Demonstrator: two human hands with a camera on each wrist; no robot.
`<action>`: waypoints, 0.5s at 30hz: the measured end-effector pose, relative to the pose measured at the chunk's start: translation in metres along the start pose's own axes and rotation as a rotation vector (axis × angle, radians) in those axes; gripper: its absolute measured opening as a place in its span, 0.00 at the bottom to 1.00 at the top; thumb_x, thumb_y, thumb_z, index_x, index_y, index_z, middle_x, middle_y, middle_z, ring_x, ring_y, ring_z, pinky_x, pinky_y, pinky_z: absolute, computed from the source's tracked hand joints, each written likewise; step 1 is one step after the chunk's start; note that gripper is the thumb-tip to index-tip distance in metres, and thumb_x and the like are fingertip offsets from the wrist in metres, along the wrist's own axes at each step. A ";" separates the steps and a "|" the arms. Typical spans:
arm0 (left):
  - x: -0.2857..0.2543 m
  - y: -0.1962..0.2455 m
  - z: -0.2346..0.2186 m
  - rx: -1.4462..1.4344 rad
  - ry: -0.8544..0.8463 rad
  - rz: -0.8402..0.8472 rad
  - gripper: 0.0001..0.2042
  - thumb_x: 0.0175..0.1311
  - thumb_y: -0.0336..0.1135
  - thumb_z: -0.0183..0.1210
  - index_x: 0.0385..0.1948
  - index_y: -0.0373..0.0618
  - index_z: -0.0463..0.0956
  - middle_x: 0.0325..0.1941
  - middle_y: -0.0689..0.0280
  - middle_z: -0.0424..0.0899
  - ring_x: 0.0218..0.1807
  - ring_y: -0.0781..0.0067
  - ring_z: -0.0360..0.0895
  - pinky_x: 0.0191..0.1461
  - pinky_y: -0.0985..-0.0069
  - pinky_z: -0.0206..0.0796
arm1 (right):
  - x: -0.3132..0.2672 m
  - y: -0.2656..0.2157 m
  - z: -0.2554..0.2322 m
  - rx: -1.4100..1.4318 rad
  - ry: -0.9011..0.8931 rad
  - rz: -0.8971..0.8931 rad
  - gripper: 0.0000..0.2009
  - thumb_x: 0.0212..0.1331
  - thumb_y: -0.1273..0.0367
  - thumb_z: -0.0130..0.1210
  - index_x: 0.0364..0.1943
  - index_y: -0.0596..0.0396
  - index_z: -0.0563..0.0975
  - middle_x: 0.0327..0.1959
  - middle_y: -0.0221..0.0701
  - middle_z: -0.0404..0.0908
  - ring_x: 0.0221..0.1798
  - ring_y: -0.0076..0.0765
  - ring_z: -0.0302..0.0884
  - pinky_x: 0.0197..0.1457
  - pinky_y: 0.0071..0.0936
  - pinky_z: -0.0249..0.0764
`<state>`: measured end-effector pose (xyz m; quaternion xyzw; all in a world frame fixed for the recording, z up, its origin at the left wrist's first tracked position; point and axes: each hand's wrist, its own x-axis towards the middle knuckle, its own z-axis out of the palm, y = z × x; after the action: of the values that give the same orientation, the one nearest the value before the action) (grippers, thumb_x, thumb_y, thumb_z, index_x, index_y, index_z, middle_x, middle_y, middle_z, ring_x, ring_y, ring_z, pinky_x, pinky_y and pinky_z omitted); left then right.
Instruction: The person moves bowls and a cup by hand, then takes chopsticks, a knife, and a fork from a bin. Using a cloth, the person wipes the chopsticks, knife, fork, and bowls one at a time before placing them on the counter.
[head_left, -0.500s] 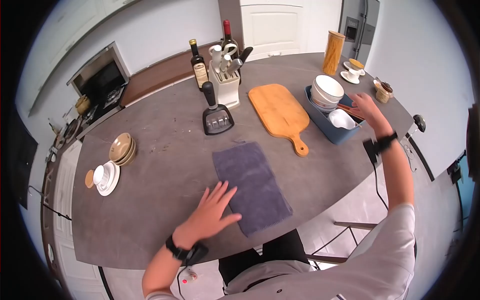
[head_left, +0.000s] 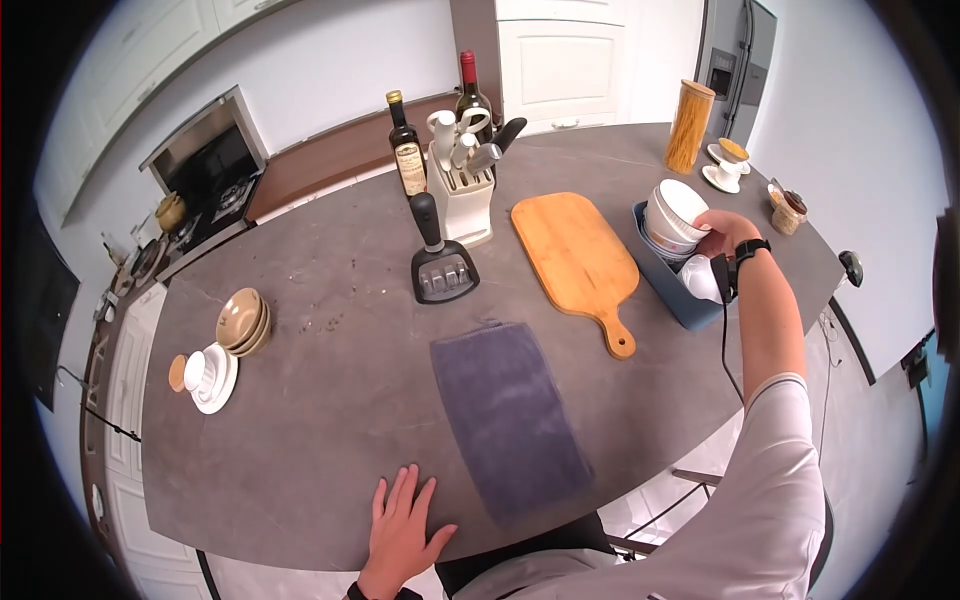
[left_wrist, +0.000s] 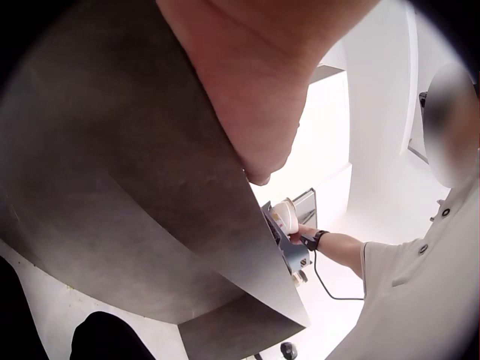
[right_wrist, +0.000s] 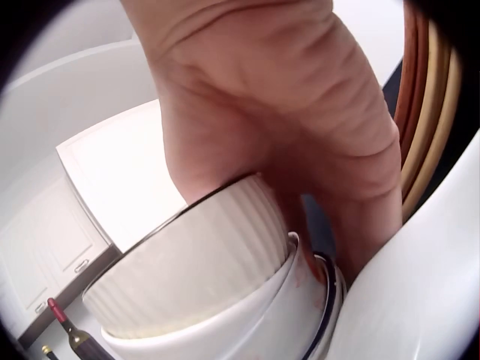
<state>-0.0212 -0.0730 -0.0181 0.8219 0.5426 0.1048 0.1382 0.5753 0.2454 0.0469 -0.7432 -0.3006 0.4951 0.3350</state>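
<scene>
My right hand [head_left: 728,230] is at a stack of white bowls in a blue-grey bin [head_left: 690,312]. In the right wrist view its thumb goes over the rim of the ribbed top bowl [right_wrist: 195,262], while the fingers reach down the outside of the stack, their tips partly hidden. Another white bowl [head_left: 697,279] lies in the bin beside the stack. Fingers spread, my left hand [head_left: 402,535] rests at the near table edge, left of a folded purple-grey towel [head_left: 515,425].
Left of the bin lies a wooden cutting board [head_left: 575,255]. Behind the towel are a black-handled tool [head_left: 445,275], a knife block [head_left: 462,205] and two bottles. Tan bowls [head_left: 240,320] and white dishes [head_left: 212,380] sit far left. A pasta jar [head_left: 690,130] and cups stand back right.
My right hand has moved left from the bin's right side onto the bowl stack and taken hold there. The left hand has drawn back from the towel toward the near table edge.
</scene>
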 end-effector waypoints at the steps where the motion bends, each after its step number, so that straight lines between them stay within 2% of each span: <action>1: 0.000 0.001 0.001 -0.001 0.005 -0.006 0.32 0.55 0.51 0.59 0.58 0.37 0.66 0.67 0.48 0.59 0.71 0.53 0.52 0.72 0.52 0.37 | -0.004 -0.002 -0.004 0.040 -0.104 0.060 0.23 0.51 0.69 0.52 0.53 0.63 0.69 0.51 0.50 0.75 0.47 0.52 0.79 0.53 0.45 0.74; 2: 0.000 0.001 0.002 -0.002 0.010 -0.012 0.32 0.55 0.51 0.59 0.57 0.38 0.67 0.67 0.48 0.59 0.71 0.53 0.52 0.72 0.52 0.37 | -0.005 -0.003 -0.007 0.080 -0.207 0.121 0.23 0.51 0.69 0.51 0.53 0.63 0.69 0.52 0.50 0.75 0.47 0.52 0.78 0.55 0.45 0.74; 4: 0.000 0.001 0.002 -0.005 0.019 -0.008 0.32 0.55 0.51 0.59 0.57 0.38 0.67 0.67 0.48 0.60 0.71 0.53 0.53 0.72 0.52 0.37 | 0.005 0.001 -0.012 0.060 -0.244 0.099 0.22 0.52 0.68 0.51 0.52 0.63 0.70 0.50 0.49 0.76 0.49 0.51 0.78 0.57 0.43 0.72; 6: -0.001 0.001 0.003 0.003 0.033 -0.008 0.32 0.55 0.51 0.59 0.57 0.38 0.67 0.66 0.48 0.60 0.71 0.53 0.53 0.72 0.52 0.37 | 0.013 0.005 -0.010 -0.033 -0.205 0.050 0.20 0.48 0.69 0.54 0.48 0.62 0.73 0.45 0.46 0.79 0.44 0.46 0.79 0.54 0.38 0.73; 7: -0.001 0.001 0.004 0.008 0.032 -0.010 0.32 0.55 0.51 0.59 0.57 0.38 0.67 0.66 0.48 0.60 0.70 0.53 0.53 0.71 0.52 0.37 | 0.010 0.005 -0.010 0.000 -0.224 0.085 0.17 0.48 0.68 0.56 0.43 0.60 0.76 0.41 0.42 0.80 0.38 0.41 0.79 0.48 0.33 0.75; 8: -0.002 0.001 0.004 0.011 0.031 -0.012 0.32 0.55 0.52 0.58 0.57 0.38 0.67 0.66 0.48 0.60 0.70 0.54 0.54 0.71 0.52 0.37 | 0.013 0.007 -0.010 -0.005 -0.227 0.080 0.17 0.48 0.68 0.56 0.43 0.60 0.76 0.41 0.42 0.80 0.38 0.41 0.79 0.48 0.33 0.75; 10: -0.001 0.003 0.004 0.026 0.035 -0.011 0.31 0.55 0.52 0.58 0.56 0.38 0.68 0.66 0.48 0.61 0.70 0.54 0.54 0.71 0.52 0.37 | 0.031 0.011 -0.019 -0.043 -0.223 0.047 0.13 0.48 0.68 0.57 0.37 0.58 0.78 0.36 0.39 0.81 0.34 0.36 0.78 0.42 0.29 0.75; 11: -0.001 0.003 0.003 0.044 0.033 -0.006 0.31 0.55 0.52 0.58 0.56 0.38 0.68 0.66 0.48 0.61 0.70 0.54 0.54 0.71 0.52 0.38 | 0.049 0.015 -0.025 0.016 -0.194 0.086 0.09 0.47 0.71 0.59 0.34 0.57 0.79 0.33 0.37 0.82 0.34 0.35 0.79 0.41 0.29 0.75; 14: -0.002 0.003 0.004 0.052 0.042 -0.005 0.31 0.56 0.52 0.58 0.56 0.39 0.68 0.66 0.49 0.61 0.70 0.54 0.55 0.71 0.52 0.38 | 0.033 0.009 -0.018 0.093 -0.173 0.120 0.10 0.47 0.76 0.58 0.37 0.58 0.78 0.36 0.36 0.81 0.39 0.35 0.79 0.46 0.29 0.76; 15: -0.002 0.004 0.004 0.050 0.045 -0.009 0.31 0.56 0.52 0.58 0.56 0.39 0.68 0.66 0.49 0.61 0.70 0.54 0.55 0.71 0.52 0.38 | 0.040 0.011 -0.017 0.171 -0.227 0.146 0.13 0.46 0.78 0.58 0.39 0.59 0.77 0.38 0.37 0.81 0.40 0.37 0.78 0.48 0.30 0.75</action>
<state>-0.0175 -0.0768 -0.0203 0.8200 0.5518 0.1088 0.1058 0.6060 0.2670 0.0218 -0.6711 -0.2385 0.6225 0.3244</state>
